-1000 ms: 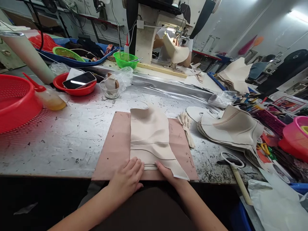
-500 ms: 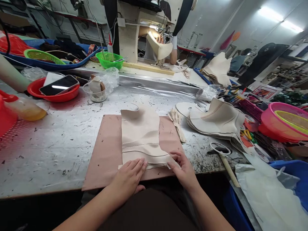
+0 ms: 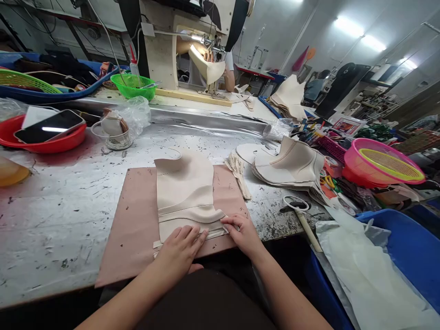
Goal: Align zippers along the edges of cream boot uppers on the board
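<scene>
A cream leather piece [image 3: 185, 181] with seams across it lies on a dusty-pink sheet [image 3: 129, 220] at the table's front edge. My left hand [image 3: 182, 250] rests on its lower part, fingers stretched out and lying flat. At its lower right corner, my right hand [image 3: 242, 233] pinches the edge between thumb and fingers. Narrow pale layers show along the lower edge between the hands. Right of the sheet lie a bundle of thin cream strips [image 3: 239, 176] and a stack of stitched cream leather pieces [image 3: 292, 167].
A hammer-like tool [image 3: 309, 233] and a white tape ring [image 3: 296, 203] lie at the right table edge, beside a blue bin [image 3: 409, 256]. On the left stand a red bowl with a phone [image 3: 51, 126] and a wire cup [image 3: 118, 140]. Another person sews at a machine [image 3: 158, 55] behind.
The view has swung right, so things sit further left. My right hand has drawn the leather's lower right corner inward, closer to my left hand, which stays flat. More narrow layers show.
</scene>
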`<state>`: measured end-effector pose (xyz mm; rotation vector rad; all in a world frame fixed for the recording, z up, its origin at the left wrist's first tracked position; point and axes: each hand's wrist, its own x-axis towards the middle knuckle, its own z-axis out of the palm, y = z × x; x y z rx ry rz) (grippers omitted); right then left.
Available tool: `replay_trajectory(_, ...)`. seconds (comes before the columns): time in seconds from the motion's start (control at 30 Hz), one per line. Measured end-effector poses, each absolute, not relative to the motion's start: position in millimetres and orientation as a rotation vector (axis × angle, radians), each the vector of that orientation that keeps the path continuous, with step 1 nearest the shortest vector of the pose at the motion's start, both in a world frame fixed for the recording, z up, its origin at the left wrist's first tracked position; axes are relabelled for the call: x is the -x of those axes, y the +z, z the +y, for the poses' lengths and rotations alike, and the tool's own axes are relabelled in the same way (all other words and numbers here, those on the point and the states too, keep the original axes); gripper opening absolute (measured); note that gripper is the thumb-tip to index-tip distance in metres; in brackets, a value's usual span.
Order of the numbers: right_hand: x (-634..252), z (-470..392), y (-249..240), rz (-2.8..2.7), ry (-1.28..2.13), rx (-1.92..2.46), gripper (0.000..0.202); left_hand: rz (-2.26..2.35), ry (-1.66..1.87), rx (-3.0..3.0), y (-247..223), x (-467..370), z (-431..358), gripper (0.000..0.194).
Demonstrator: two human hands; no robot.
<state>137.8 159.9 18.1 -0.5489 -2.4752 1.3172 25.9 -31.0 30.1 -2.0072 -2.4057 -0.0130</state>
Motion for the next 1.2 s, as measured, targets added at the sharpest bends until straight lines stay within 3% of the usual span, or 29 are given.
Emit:
replay_trajectory(0.4,-132.6,155.2,23.4,-2.564,1.183,0.584,0.020,-2.171,0.110,2.201,30.2,-36.9,-3.9,0.075)
replay_trajectory(0.53,-132.6,155.3,25.8,-2.646,1.053,0.590,0.022,-2.118,0.060,2.251,27.5,-38.0,4.0,0.063)
replay_trajectory(0.8,-138.1,170.1,28.4,-2.634,1.263,0.664,0.015,-2.059,0.073,2.305,26.4,-33.3,10.8,0.054)
replay_trajectory(1.03,-148.3,164.7,11.9,-2.649,0.791,0.506,0.011,-2.162,-0.130,2.332,28.1,-29.9,11.8,0.050)
replay_trajectory(1.13,-154.8,175.9,7.2,-2.692,0.618,0.320,0.010,-2.250,-0.299,2.291,32.6,-28.4,14.3,0.038)
replay_trajectory(1.2,-156.3,186.6,10.5,-2.765,0.574,0.136,0.021,-2.290,-0.352,2.239,37.2,-28.3,17.7,0.030)
